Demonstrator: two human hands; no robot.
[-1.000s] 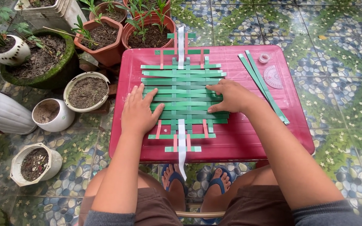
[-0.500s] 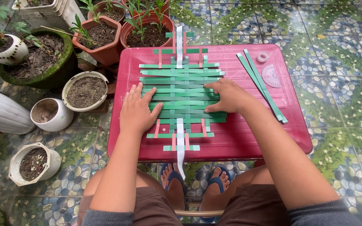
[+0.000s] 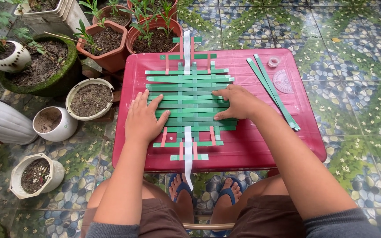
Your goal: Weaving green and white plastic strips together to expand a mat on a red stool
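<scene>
Fingers of both hands, left hand [image 3: 143, 120] and right hand [image 3: 237, 103], are lying spread and pressing flat on the green woven strip mat [image 3: 189, 98] atop the red counter [image 3: 252, 145].

I count two hands on the work: the left hand [image 3: 143, 118] and the right hand [image 3: 239, 102]. One red counter [image 3: 252, 150] carries everything. On it I log one woven mat of green strips [image 3: 189, 94], crossed by one white strip [image 3: 188, 154] down the middle and four pink strips [image 3: 164, 136] that I can make out. Beside the mat lie two loose green strips [image 3: 272, 90], one pink protractor [image 3: 283, 81] and one small tape roll [image 3: 273, 61]. On the floor I count nine plant pots, among them one mossy bowl [image 3: 40, 70]. Two blue sandals [image 3: 232, 194] show below.
</scene>
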